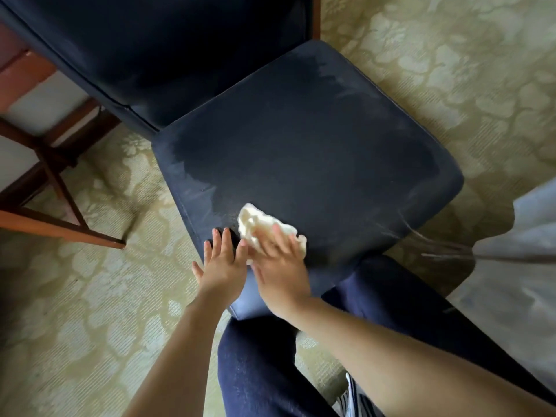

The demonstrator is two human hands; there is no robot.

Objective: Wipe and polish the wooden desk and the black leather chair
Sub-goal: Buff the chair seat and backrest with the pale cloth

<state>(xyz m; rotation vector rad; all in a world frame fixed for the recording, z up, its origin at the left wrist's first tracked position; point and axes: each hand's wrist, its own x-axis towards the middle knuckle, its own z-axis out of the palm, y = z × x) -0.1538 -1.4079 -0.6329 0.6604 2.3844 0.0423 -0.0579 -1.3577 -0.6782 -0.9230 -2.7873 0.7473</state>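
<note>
One cloth (255, 221), seemingly elongated up-left, lies beneath right hand (279, 266) on chair (301, 145).

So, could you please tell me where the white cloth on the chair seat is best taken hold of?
Probably the crumpled far end of the cloth, which bunches up clear of the right hand. Come from above and pinch that raised fold; the rest lies pressed flat on the chair seat under that hand.
</note>
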